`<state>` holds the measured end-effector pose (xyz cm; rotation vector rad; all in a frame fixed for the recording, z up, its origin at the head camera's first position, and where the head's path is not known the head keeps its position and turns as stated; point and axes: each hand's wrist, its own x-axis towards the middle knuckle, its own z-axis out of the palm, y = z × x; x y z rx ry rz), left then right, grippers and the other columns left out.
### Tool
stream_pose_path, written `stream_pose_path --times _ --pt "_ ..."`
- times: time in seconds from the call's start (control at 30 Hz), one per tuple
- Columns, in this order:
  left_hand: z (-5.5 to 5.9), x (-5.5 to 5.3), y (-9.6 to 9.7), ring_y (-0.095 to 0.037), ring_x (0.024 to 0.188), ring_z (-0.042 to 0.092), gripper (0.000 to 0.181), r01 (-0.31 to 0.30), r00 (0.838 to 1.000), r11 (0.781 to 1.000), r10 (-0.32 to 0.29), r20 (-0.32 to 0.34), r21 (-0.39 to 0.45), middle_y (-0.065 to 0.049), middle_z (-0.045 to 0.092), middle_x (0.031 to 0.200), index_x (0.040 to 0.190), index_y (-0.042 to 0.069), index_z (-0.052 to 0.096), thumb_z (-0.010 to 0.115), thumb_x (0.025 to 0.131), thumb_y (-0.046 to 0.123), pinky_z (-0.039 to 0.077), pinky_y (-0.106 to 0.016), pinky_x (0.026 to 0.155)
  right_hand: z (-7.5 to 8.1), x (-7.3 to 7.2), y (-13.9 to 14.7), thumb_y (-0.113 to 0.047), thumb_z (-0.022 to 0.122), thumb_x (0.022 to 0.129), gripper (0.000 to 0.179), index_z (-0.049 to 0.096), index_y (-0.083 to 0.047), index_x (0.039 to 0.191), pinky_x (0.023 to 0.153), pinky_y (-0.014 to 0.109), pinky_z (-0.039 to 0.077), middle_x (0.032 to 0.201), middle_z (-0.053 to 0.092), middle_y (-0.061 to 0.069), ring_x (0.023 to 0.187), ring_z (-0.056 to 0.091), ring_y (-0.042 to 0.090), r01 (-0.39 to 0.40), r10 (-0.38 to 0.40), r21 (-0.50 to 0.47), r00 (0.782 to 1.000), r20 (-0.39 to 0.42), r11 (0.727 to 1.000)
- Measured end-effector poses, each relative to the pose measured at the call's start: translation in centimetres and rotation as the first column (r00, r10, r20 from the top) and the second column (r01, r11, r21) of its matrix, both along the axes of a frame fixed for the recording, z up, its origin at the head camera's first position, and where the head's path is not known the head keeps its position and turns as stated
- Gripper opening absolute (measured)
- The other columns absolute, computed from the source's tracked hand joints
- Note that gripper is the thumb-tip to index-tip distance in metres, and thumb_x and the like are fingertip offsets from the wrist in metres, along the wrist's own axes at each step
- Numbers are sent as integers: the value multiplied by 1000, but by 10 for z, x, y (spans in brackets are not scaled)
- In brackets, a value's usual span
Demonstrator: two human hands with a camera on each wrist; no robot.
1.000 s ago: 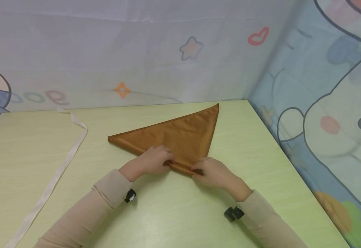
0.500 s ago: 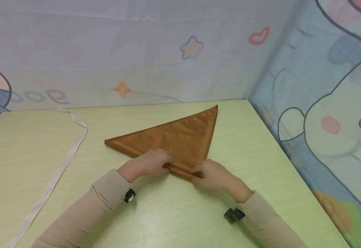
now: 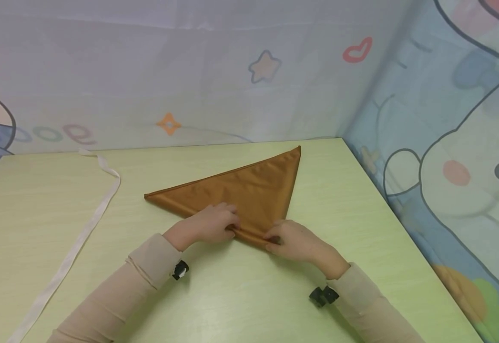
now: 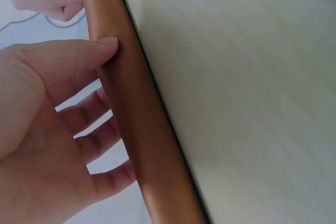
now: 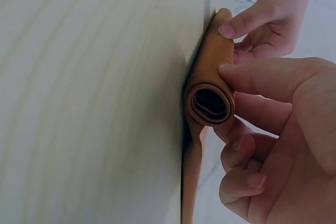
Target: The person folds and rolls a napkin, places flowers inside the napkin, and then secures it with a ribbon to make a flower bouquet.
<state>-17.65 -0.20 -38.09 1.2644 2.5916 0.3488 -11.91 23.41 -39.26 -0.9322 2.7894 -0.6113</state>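
A brown satin cloth (image 3: pixel 249 190) lies on the table as a rough triangle, its near edge rolled into a tube. My left hand (image 3: pixel 208 224) grips the middle of that roll; in the left wrist view its thumb (image 4: pixel 107 45) presses the near side, with the fingers curled beyond. At the roll's right end, my right hand (image 3: pixel 296 240) pinches it between thumb and fingers. Seen from the right wrist, the open end of the roll (image 5: pixel 210 103) shows several coiled layers. The fingertips behind the roll are partly hidden.
A long white ribbon (image 3: pixel 79 238) runs down the left side of the pale yellow-green table (image 3: pixel 240 305). Printed fabric hangs (image 3: pixel 206 71) behind the table and along its right side (image 3: pixel 468 166). Each sleeve cuff carries a small black device (image 3: pixel 324 296).
The cloth's left corner has shifted slightly left, and its rolled edge has come a little nearer to me. Both hands keep their hold and have barely moved over the last half second.
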Motion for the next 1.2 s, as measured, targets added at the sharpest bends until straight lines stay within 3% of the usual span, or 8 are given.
stream_pose_path --times 0.3,0.6,0.77,0.9,1.07,1.2 --pt "-3 -2 1 -22 100 54 15 3 1000 1000 -3 19 8 0 57 98 104 10 71 63 91 11 43 -45 82 -3 0 1 -14 66 90 22 67 -4 109 80 34 49 105 67 5 92 61 18 42 -41 -24 999 24 999" --pt "-5 -5 3 -25 105 55 16 -13 999 1000 13 34 14 -3 62 108 106 9 69 61 93 11 43 -52 90 -5 0 2 -14 67 90 12 68 -9 101 70 26 45 93 60 0 77 51 10 25 -27 -44 999 -47 999" --pt "-8 -6 4 -18 88 53 6 -24 999 997 21 49 68 0 60 94 95 10 58 62 91 7 42 -41 76 -4 0 2 -14 67 90 12 71 -8 100 67 23 44 90 59 -1 73 48 8 34 -36 -36 998 -57 999" --pt "-9 -5 5 -17 81 47 11 -24 998 996 19 60 85 2 56 89 91 11 52 61 91 5 36 -37 70 -3 1 1 -13 67 90 14 72 -7 100 63 21 42 87 58 -1 69 46 6 36 -38 -31 997 -71 999" --pt "-9 -4 4 -19 88 49 9 -44 997 997 40 61 69 2 56 95 94 13 55 61 92 7 39 -43 76 -3 1 -1 -11 69 86 14 73 -5 98 60 19 40 81 55 -1 66 43 5 18 -21 -27 992 -121 999" --pt "-11 -3 4 -22 98 53 6 -56 998 997 55 22 58 2 56 98 96 14 58 61 93 10 42 -51 83 -2 2 -2 -15 75 81 23 72 -5 101 60 20 37 78 48 -3 67 40 7 33 -29 23 992 -123 999"
